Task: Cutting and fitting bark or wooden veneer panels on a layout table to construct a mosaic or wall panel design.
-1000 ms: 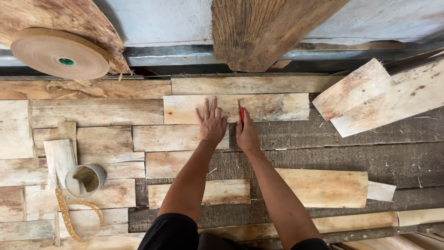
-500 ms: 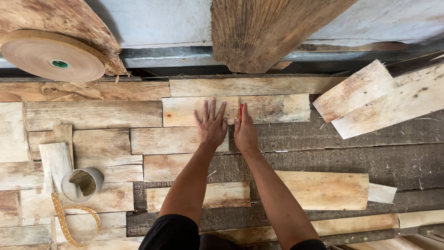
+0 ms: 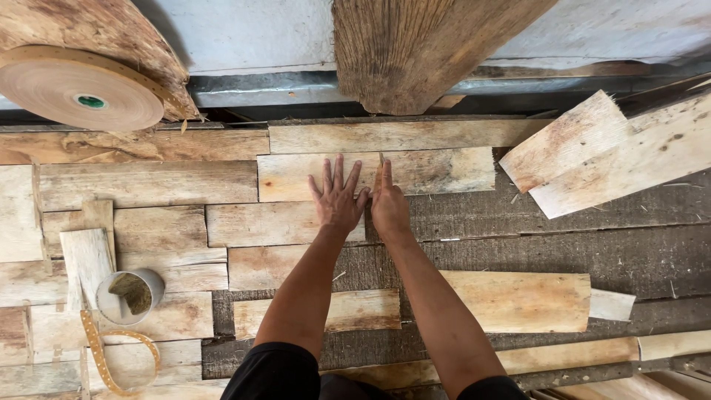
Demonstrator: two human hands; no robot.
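Veneer strip (image 3: 437, 172), pale, thin and rough-grained, lies flat near the far edge of the dark wooden bench (image 3: 592, 244), and both hands rest on it. The left hand (image 3: 337, 200) is spread open, palm down, fingers fanned, gripping nothing. The right hand (image 3: 389, 204) sits just beside it, fingers drawn together and pointing away along the strip; whether it pinches anything cannot be told. Around the strip, more pale veneer pieces lie edge to edge in rows, some overlapping, their faces fibrous and blotched. Two larger offcuts (image 3: 615, 148) lie tilted at the right, one over the other. One big roll of brown paper tape (image 3: 81, 89) lies at the upper left against a rough log slab, and a loose length of perforated tape (image 3: 111, 355) curls at the lower left beside one small grey cup (image 3: 129, 295). A weathered, ridged plank end (image 3: 422, 52) juts over the far side, before a grey metal rail and a pale wall.
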